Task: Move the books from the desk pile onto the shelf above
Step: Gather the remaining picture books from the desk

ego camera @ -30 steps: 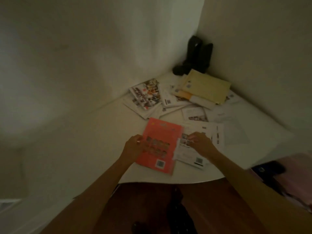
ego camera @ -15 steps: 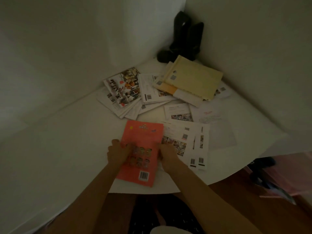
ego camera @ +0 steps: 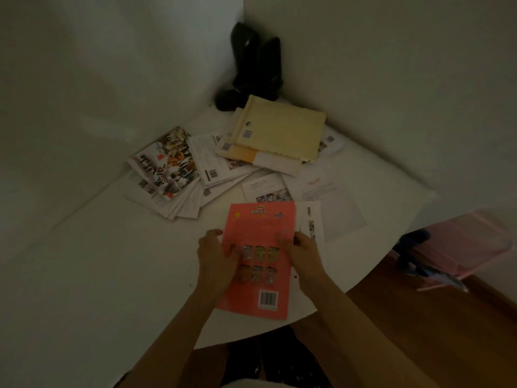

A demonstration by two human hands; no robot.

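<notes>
A thin red book [ego camera: 261,233] with a barcode lies near the front edge of the white desk [ego camera: 112,275]. My left hand [ego camera: 216,256] grips its left edge with the thumb on the cover. My right hand [ego camera: 300,252] grips its right edge. Farther back lie a yellow book [ego camera: 282,128] on top of a loose stack, and a colourful magazine [ego camera: 167,163] on a fan of white booklets. White booklets [ego camera: 310,219] lie under and right of the red book. No shelf is in view.
A black object [ego camera: 251,68] stands in the desk's back corner against the walls. A pink rack [ego camera: 475,242] sits on the wooden floor [ego camera: 419,317] to the right. The room is dim.
My right hand left the white booklet and took the red book's right edge. The red book has shifted right over the white booklets, now held by both hands.
</notes>
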